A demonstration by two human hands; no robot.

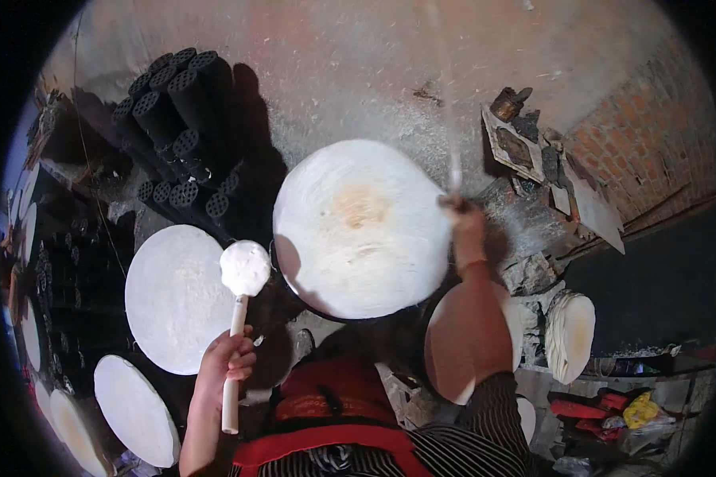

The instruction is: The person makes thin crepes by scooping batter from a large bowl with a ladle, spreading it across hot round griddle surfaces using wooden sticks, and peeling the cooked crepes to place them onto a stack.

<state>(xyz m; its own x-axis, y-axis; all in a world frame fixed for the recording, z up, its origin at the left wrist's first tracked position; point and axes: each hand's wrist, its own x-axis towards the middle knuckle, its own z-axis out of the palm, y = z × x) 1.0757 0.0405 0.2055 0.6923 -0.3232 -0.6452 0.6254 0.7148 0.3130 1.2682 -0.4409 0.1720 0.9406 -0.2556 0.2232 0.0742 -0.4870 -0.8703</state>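
Note:
My left hand [224, 362] is closed around the pale handle of a mallet-like tool [245, 269] with a rounded white head, held upright at a slight tilt. Its head is beside the left edge of a large round white disc [358, 262] that has a brownish patch in the middle. On the disc's right edge, my right hand [465, 226] is closed and slightly blurred. A long thin pale stick [454, 151] rises from its fingers, smeared by motion toward the top. Whether the fingers also touch the disc I cannot tell.
Black perforated coal cylinders [167, 111] stand stacked at upper left. More white discs [175, 298] surround me on the left, another [445, 342] under my right forearm. A stack of thin pale rounds [570, 335] leans at right, near boards [589, 199] and red bags [577, 409].

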